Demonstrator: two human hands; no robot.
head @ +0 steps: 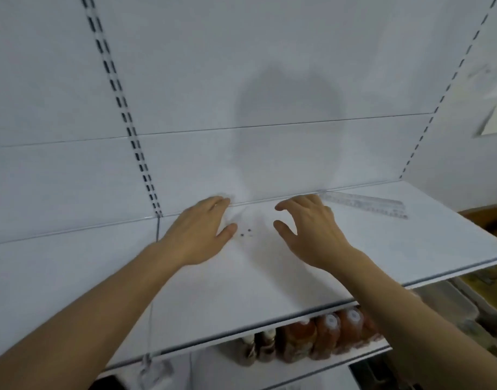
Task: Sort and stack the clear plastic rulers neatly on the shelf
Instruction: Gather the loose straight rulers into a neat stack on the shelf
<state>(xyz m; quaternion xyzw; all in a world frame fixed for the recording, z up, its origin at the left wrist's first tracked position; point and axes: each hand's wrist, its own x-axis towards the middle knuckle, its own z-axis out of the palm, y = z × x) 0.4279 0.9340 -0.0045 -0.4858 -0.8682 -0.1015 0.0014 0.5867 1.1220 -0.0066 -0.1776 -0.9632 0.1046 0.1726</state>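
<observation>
Clear plastic rulers [365, 204] lie flat at the back right of the white shelf [269, 280], close to the back wall, overlapping and blurred. My left hand [200, 235] reaches to the shelf's back edge with straight fingers and holds nothing. My right hand [306, 229] hovers just left of the rulers with its fingers spread and loosely bent and its thumb apart. It also holds nothing. Between the hands a faint smear with small dark dots [245, 233] shows on the shelf. I cannot tell whether it is a clear ruler.
A white back panel with slotted uprights [129, 128] rises behind the shelf. Orange-brown bottles [326, 333] stand on the lower shelf below. A thin wire and a clear tag [151, 364] hang at the shelf's front left. Trays [449, 302] sit lower right.
</observation>
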